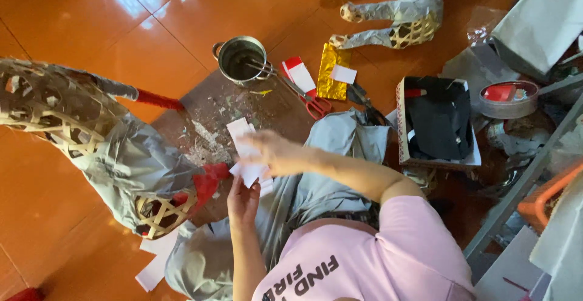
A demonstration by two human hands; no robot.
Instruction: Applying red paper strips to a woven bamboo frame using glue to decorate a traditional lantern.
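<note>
The person sits on the orange tiled floor point(79, 27) and holds a small stack of white paper pieces point(248, 155) between both hands, over the lap. In this view from above the head, the hand reaching in from the right of the picture point(273, 153) lies across the upper side of the papers, its fingers curled down over them. The other hand point(243, 202) comes up from below and pinches their lower edge, so the papers sit between the two hands and touch both. Which hand is left and which right cannot be told. Just beside the papers is a woven bamboo figure point(97, 149) partly covered in grey paper with red patches. Farther off, a metal pot point(242, 60) and red-handled scissors point(306, 97) lie on a brown board point(206, 112).
</note>
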